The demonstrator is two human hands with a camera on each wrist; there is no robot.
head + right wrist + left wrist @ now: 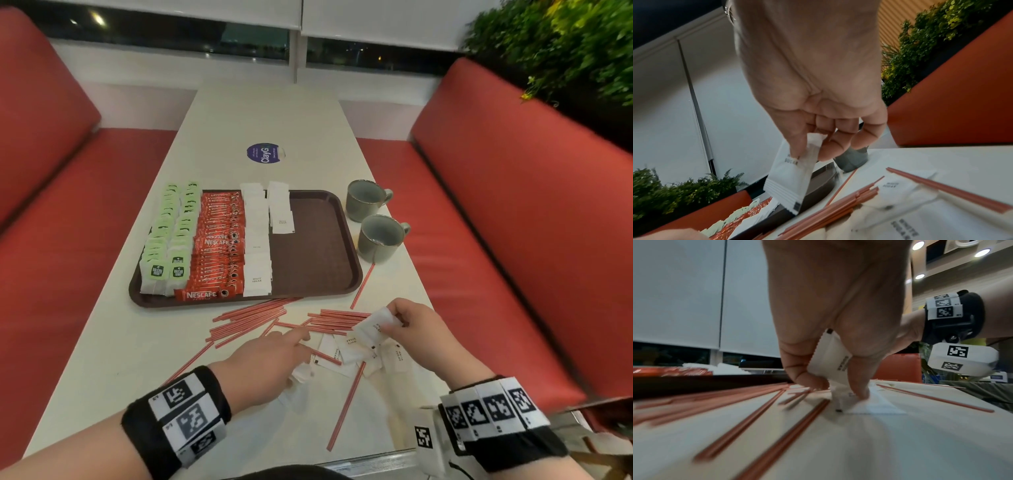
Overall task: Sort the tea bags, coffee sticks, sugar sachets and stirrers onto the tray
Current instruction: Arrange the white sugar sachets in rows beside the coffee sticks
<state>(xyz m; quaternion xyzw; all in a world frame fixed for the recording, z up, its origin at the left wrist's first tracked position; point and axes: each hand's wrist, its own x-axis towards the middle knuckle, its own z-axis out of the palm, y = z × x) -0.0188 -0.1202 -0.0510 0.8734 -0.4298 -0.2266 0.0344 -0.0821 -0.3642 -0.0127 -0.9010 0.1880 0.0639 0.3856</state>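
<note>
A brown tray (315, 253) holds rows of green tea bags (171, 240), red coffee sticks (219, 250) and white sugar sachets (257, 240). Red stirrers (253, 318) lie scattered on the table in front of the tray, among loose sugar sachets (346, 349). My left hand (274, 356) is low over this pile. Its fingers (803, 369) curl round a sugar sachet (830, 360) and a fingertip presses another sachet flat on the table. My right hand (411, 322) is raised just right of the pile, pinching a few sugar sachets (789, 175) between thumb and fingers.
Two grey mugs (366, 200) (380, 238) stand right of the tray, one stirrer leaning out from the nearer one. Red bench seats (513, 205) flank the white table. The tray's right half is bare. A round sticker (265, 153) sits further back.
</note>
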